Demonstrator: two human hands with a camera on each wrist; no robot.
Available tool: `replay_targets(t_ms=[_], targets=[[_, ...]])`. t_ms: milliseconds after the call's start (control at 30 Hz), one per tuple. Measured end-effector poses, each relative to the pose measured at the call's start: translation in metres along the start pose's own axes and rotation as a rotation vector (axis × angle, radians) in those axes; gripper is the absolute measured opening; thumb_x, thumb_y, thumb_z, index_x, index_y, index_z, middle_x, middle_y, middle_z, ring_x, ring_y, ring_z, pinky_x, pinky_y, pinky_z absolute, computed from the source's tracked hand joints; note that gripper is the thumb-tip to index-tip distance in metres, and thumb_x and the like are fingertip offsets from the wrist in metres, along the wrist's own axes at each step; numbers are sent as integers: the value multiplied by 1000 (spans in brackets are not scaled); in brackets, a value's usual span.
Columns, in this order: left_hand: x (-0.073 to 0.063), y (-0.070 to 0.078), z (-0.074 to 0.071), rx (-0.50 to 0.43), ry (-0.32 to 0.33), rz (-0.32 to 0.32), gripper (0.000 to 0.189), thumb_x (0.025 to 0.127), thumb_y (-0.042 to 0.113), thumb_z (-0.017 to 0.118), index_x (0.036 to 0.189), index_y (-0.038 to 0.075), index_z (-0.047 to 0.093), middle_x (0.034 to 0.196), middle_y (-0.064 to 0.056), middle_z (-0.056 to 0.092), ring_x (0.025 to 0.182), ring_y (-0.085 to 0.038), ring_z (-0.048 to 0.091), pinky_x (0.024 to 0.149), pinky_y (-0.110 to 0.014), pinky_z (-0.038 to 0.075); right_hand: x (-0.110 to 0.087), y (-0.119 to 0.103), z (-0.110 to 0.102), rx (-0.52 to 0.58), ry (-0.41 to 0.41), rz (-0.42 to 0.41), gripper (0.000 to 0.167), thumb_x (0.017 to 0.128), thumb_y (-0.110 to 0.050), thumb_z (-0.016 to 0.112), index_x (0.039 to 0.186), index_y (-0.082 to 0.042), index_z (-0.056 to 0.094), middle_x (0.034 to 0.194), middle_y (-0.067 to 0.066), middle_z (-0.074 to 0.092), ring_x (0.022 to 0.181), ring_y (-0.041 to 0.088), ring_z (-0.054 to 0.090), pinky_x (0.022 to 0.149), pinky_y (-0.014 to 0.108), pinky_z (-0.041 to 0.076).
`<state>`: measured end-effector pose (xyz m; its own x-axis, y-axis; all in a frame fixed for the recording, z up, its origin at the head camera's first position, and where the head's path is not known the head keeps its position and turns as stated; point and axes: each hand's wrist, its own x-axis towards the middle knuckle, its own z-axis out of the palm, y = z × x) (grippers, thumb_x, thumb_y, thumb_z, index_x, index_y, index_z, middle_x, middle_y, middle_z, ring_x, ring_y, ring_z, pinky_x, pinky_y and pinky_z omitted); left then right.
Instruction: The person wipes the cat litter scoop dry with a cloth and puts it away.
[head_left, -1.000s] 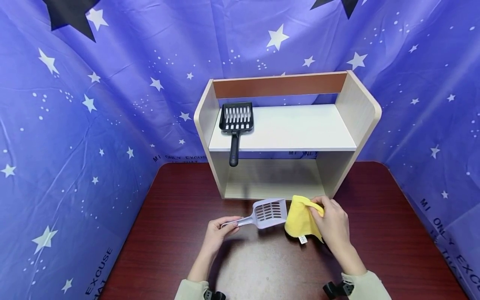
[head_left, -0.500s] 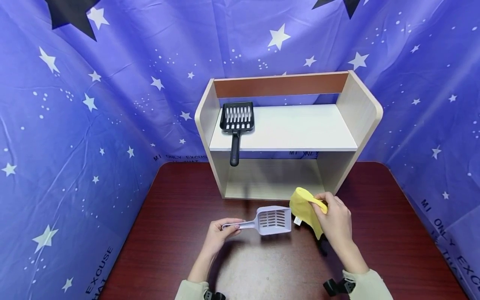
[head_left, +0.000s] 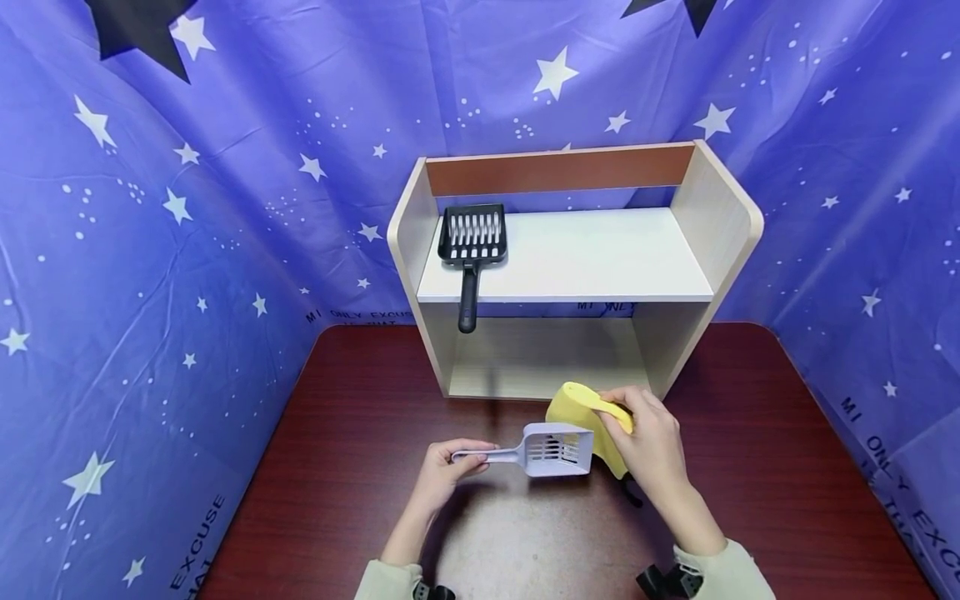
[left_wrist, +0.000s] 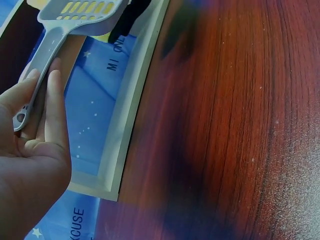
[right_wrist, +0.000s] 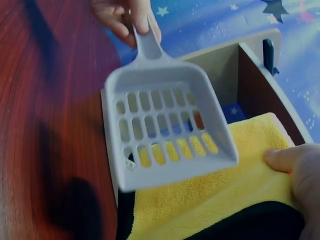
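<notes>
My left hand [head_left: 446, 475] pinches the handle end of a pale lavender slotted litter scoop [head_left: 558, 450], held above the table with its wide edge toward the right. A yellow cloth [head_left: 581, 410] with a dark edge hangs from my right hand [head_left: 648, 433], thumb and fingers pinching its folded top. In the head view the cloth is partly hidden behind the scoop. Yellow shows through the scoop's slots in the right wrist view, where the cloth [right_wrist: 200, 200] lies behind and beneath the scoop [right_wrist: 162, 120]. Whether the two touch, I cannot tell.
Behind my hands stands a two-level wooden shelf [head_left: 562, 358]. On its upper board, at the left, lies a black slotted scoop [head_left: 472, 237], its handle jutting past the front edge. The dark red table [head_left: 360, 400] runs back to a starry blue curtain [head_left: 225, 208].
The lavender scoop has shifted slightly right and toward me, and turned more level. The cloth first lifted beside it, then moved left behind the scoop, still held by my right hand.
</notes>
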<state>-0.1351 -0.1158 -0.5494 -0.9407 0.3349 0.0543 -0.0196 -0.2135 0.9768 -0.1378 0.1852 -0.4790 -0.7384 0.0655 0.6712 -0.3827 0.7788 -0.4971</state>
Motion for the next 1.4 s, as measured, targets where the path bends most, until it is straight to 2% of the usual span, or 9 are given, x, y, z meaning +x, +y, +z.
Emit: replay_targets(t_ms=[133, 233, 367, 467, 633, 867, 1267, 1400], targets=[[0, 0, 1, 15, 1, 4, 30, 93, -9, 57, 113, -31, 52, 100, 4, 77, 92, -3, 71, 83, -21, 59, 1, -9, 0, 9, -16, -46, 27, 70, -7, 88, 90, -15, 71, 87, 2, 74, 77, 16, 64, 65, 29, 47], [0, 0, 2, 38, 6, 13, 29, 93, -9, 58, 113, -31, 54, 105, -13, 76, 92, -3, 70, 83, -21, 59, 1, -14, 2, 5, -39, -96, 27, 70, -6, 86, 90, -15, 71, 87, 1, 75, 77, 14, 63, 65, 31, 48], [0, 1, 3, 70, 22, 29, 27, 93, -9, 58, 112, -29, 56, 110, -38, 65, 92, -2, 70, 83, -20, 59, 0, -17, 4, 20, -76, -192, 29, 68, -3, 85, 91, -14, 70, 88, -1, 76, 78, 12, 61, 65, 29, 49], [0, 2, 3, 80, 36, 44, 27, 92, -10, 59, 111, -28, 57, 110, -45, 59, 92, -2, 70, 82, -19, 59, -1, -18, 5, 41, -108, -278, 32, 67, -2, 83, 93, -14, 71, 88, -3, 74, 77, 10, 59, 64, 26, 48], [0, 2, 4, 92, 51, 73, 26, 91, -11, 59, 110, -28, 58, 110, -46, 59, 92, -2, 70, 82, -20, 59, -1, -18, 7, 54, -153, -397, 34, 67, -5, 83, 98, -16, 73, 88, -5, 73, 78, 9, 57, 62, 24, 48], [-1, 0, 4, 97, 55, 128, 24, 92, -11, 59, 108, -29, 58, 109, -45, 59, 95, -3, 70, 83, -21, 59, -1, -16, 7, 53, -217, -480, 34, 69, -6, 84, 100, -18, 77, 98, -10, 75, 84, 10, 59, 67, 25, 50], [-1, 0, 2, 98, 78, 182, 23, 91, -11, 60, 104, -29, 58, 107, -47, 59, 96, -4, 70, 82, -23, 60, 0, -10, 4, 86, -230, -525, 34, 68, -2, 82, 98, -17, 77, 100, -7, 75, 84, 11, 58, 69, 23, 47], [-1, 0, 1, 96, 79, 193, 23, 91, -10, 61, 103, -29, 59, 105, -39, 66, 97, -6, 71, 81, -24, 60, -1, -8, 2, 88, -242, -512, 33, 69, -1, 80, 98, -17, 77, 101, -6, 75, 86, 11, 58, 70, 22, 46]])
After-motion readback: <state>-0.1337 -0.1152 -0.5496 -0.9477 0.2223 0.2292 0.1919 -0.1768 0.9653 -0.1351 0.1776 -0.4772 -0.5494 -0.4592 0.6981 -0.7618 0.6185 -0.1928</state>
